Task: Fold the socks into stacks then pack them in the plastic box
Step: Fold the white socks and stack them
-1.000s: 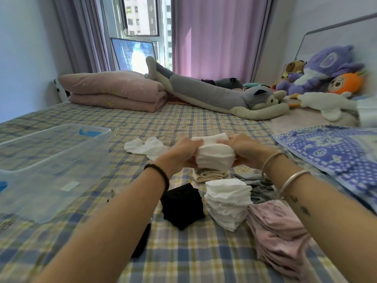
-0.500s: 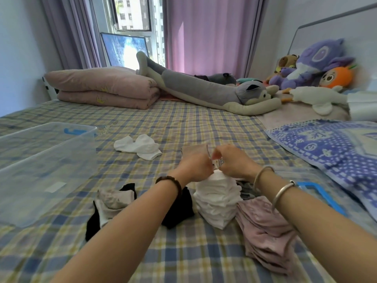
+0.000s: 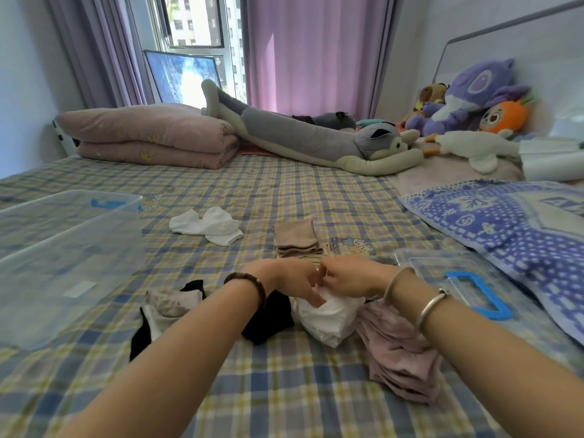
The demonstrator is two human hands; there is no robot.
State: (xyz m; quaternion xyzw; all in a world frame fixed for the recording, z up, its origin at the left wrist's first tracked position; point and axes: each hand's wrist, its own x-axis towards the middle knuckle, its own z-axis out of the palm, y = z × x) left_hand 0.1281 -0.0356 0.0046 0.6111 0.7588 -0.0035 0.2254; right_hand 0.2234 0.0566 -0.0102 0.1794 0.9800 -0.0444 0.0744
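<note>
- The left grip and right grip met on top of the white sock stack. Their fingers were curled onto its uppermost sock and pinched it.
- That stack sat on the bed between the black folded socks and the pink sock stack. It bulged sideways, so an uneven release could have tipped it or let the top fold spring open.
- It lay against the pink stack, so a brush from the right wrist might have slid those layers apart.
- The plastic box stood well apart to the left, with no socks visible inside. A soft stack carried that far could have shed pieces.
- The loose white socks and the mixed heap lay unfolded and risked being overlooked.
</note>
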